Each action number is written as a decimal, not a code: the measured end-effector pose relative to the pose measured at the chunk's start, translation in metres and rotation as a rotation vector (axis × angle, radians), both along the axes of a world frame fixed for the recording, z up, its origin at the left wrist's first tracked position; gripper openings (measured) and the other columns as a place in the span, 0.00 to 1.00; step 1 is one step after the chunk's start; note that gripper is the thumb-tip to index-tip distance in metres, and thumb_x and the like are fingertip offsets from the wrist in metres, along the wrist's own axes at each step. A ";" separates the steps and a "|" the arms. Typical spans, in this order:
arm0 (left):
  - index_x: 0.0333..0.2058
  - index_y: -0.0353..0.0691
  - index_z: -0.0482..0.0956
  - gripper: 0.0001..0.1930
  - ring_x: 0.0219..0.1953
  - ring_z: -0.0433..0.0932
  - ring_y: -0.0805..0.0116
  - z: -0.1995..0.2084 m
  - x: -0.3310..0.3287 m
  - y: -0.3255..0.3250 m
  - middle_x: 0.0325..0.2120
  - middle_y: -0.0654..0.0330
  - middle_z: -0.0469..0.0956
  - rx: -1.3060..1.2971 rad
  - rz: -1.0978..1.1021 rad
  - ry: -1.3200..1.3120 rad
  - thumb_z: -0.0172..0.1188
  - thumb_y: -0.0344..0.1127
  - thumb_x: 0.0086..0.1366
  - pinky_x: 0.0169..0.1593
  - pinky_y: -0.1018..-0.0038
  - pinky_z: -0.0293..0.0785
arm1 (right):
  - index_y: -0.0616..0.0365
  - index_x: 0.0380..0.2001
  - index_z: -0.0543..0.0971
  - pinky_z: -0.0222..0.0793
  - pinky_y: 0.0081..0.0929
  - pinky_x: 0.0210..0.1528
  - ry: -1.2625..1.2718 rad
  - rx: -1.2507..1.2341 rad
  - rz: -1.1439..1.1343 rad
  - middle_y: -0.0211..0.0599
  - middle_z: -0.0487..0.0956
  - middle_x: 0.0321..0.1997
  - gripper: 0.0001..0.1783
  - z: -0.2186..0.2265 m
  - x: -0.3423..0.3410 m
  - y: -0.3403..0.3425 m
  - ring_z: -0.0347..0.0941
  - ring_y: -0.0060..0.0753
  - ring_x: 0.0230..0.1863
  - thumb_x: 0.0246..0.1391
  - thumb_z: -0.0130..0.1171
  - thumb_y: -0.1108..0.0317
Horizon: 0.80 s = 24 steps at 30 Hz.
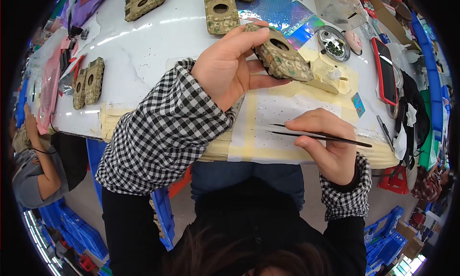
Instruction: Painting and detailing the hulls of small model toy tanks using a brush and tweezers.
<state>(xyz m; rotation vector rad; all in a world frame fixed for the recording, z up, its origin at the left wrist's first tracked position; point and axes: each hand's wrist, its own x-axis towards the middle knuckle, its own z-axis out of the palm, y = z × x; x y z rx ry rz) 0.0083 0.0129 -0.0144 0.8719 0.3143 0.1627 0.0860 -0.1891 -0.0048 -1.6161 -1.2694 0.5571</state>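
My left hand point(230, 60) grips a camouflage-patterned toy tank hull point(283, 54) with a round hole in its top. Thumb and fingers hold it by its sides, tilted above the table. In my right hand point(330, 137) is a pair of black tweezers point(306, 134), its tips apart and pointing left over a white paper sheet point(268, 117). Small dark specks dot that sheet; they are too small to name. Just right of the held hull stands a block covered in yellowish tape point(330, 74). A round metal dish point(334, 43) of tiny dark green parts sits behind it.
More camouflage hulls lie on the white table point(139, 46): one far left point(145, 2), some at far centre point(222, 12), a pair at left point(88, 83). At right are a red-edged phone point(385, 70), a pen point(385, 132) and a black strap. Another person's arm point(43, 156) shows at left.
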 end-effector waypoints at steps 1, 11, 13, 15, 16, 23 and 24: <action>0.56 0.40 0.63 0.19 0.49 0.75 0.64 0.000 0.000 0.000 0.48 0.56 0.72 -0.007 0.003 0.004 0.42 0.41 0.69 0.50 0.64 0.76 | 0.63 0.34 0.81 0.70 0.24 0.37 0.025 -0.014 -0.003 0.40 0.80 0.31 0.09 -0.003 0.000 0.002 0.76 0.32 0.34 0.46 0.63 0.77; 0.56 0.40 0.62 0.19 0.50 0.75 0.64 0.002 -0.001 -0.002 0.49 0.56 0.71 0.015 0.010 0.007 0.42 0.41 0.69 0.50 0.64 0.76 | 0.62 0.31 0.81 0.65 0.26 0.34 -0.041 0.017 -0.036 0.37 0.78 0.27 0.05 -0.018 0.002 0.013 0.71 0.32 0.29 0.49 0.61 0.75; 0.56 0.40 0.62 0.19 0.50 0.75 0.64 0.001 -0.001 -0.002 0.49 0.56 0.71 0.013 0.004 0.002 0.42 0.41 0.69 0.50 0.64 0.76 | 0.62 0.31 0.81 0.65 0.26 0.33 -0.049 0.012 -0.037 0.36 0.78 0.27 0.05 -0.019 0.002 0.013 0.71 0.32 0.28 0.49 0.61 0.74; 0.55 0.40 0.62 0.19 0.50 0.75 0.64 0.001 -0.001 -0.001 0.48 0.56 0.72 0.003 -0.002 -0.006 0.42 0.41 0.69 0.50 0.63 0.76 | 0.62 0.31 0.81 0.65 0.25 0.33 -0.050 0.008 -0.039 0.36 0.78 0.26 0.05 -0.020 0.002 0.013 0.70 0.32 0.28 0.49 0.61 0.74; 0.55 0.40 0.62 0.19 0.49 0.75 0.63 0.001 -0.001 -0.001 0.48 0.56 0.72 -0.003 -0.005 -0.010 0.42 0.41 0.69 0.50 0.63 0.77 | 0.62 0.31 0.81 0.65 0.25 0.33 -0.050 0.007 -0.042 0.36 0.78 0.26 0.05 -0.019 0.002 0.013 0.70 0.32 0.28 0.49 0.62 0.74; 0.55 0.40 0.63 0.19 0.49 0.75 0.63 0.001 -0.001 -0.001 0.48 0.55 0.72 -0.002 0.007 -0.011 0.42 0.41 0.69 0.50 0.63 0.77 | 0.62 0.30 0.81 0.65 0.26 0.32 -0.050 0.010 -0.048 0.36 0.78 0.26 0.05 -0.021 0.001 0.014 0.70 0.31 0.28 0.48 0.62 0.74; 0.55 0.40 0.63 0.19 0.49 0.75 0.63 0.001 -0.001 -0.001 0.48 0.55 0.72 0.000 0.004 -0.012 0.42 0.41 0.69 0.50 0.63 0.77 | 0.62 0.30 0.81 0.65 0.26 0.32 -0.051 0.009 -0.049 0.36 0.78 0.26 0.05 -0.021 0.001 0.014 0.70 0.31 0.28 0.48 0.62 0.74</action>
